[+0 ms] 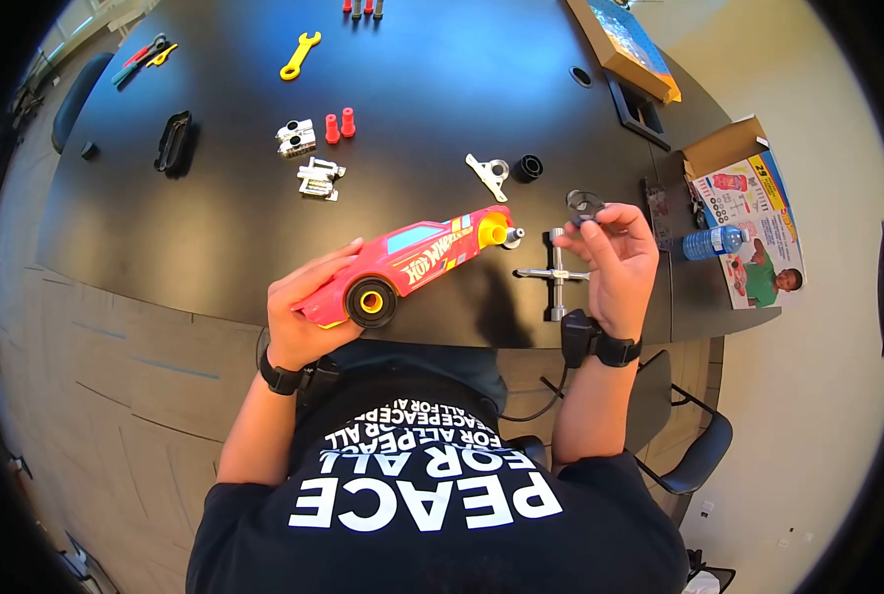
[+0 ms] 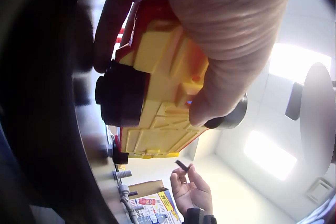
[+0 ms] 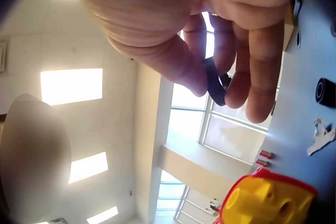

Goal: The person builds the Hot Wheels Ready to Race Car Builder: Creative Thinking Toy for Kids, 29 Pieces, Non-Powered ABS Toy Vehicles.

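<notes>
My left hand [image 1: 303, 309] grips the rear of a red Hot Wheels toy car [image 1: 427, 252], holding it above the table's near edge. The left wrist view shows the thumb pressed against its yellow underside [image 2: 157, 129]. A black tire with a yellow hub [image 1: 371, 302] is on the car's rear. At the front, a yellow hub [image 1: 493, 233] with a grey tip shows bare. To the right of the car, my raised right hand [image 1: 618, 262] pinches a thin black ring [image 3: 214, 85] between thumb and fingers. Below that hand lies a silver four-way lug wrench [image 1: 558, 275].
Ahead lie a chrome bracket [image 1: 488, 176], a black cylinder [image 1: 528, 168], chrome engine-like pieces [image 1: 296, 139], red pegs [image 1: 333, 129] and a yellow wrench [image 1: 300, 56]. A black tray-shaped part [image 1: 174, 142] is at left. A water bottle [image 1: 714, 243] lies by a printed box [image 1: 749, 213] at right.
</notes>
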